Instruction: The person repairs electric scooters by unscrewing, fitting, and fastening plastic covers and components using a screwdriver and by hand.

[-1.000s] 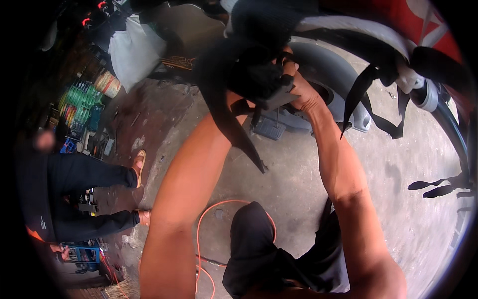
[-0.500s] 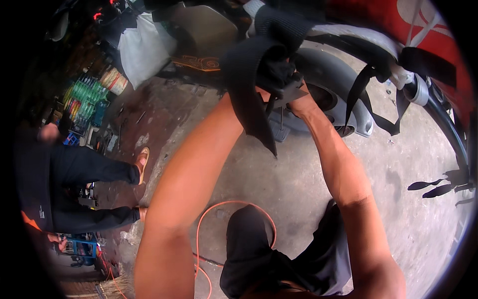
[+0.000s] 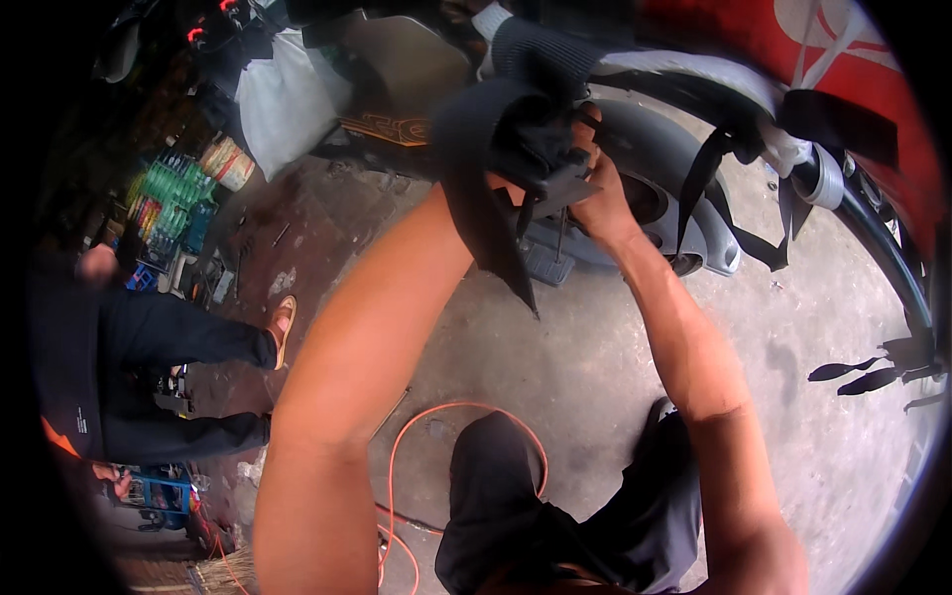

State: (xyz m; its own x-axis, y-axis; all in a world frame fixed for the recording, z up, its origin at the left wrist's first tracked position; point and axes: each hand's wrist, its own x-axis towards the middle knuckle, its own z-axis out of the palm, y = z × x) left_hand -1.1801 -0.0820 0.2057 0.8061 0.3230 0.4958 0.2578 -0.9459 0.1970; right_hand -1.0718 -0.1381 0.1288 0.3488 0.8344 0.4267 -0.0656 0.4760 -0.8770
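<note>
Both my arms reach forward to a dark part hung with a wide black ribbed strap (image 3: 471, 188), whose free end dangles between my forearms. My left hand (image 3: 504, 186) is almost wholly behind that strap, so its fingers do not show. Beside the strap, my right hand (image 3: 601, 193) has its fingers bent and closed against the dark part. What lies in its grip is hidden. Just below hangs a thin metal rod (image 3: 562, 234), near a grey pedal (image 3: 547, 266). Behind my right hand is a large grey rounded vehicle part (image 3: 684, 149).
Black straps (image 3: 729, 203) hang from a curved frame at the right, under a red panel (image 3: 764, 40). An orange hose (image 3: 397, 446) loops on the concrete floor by my knees. A person in dark trousers (image 3: 188, 327) is at the left, near green racks of tools (image 3: 174, 193) and a white sack (image 3: 288, 104).
My right hand has shifted slightly, and more of its raised fingers now shows beside the strap. The strap and my left arm have moved a little to the left.
</note>
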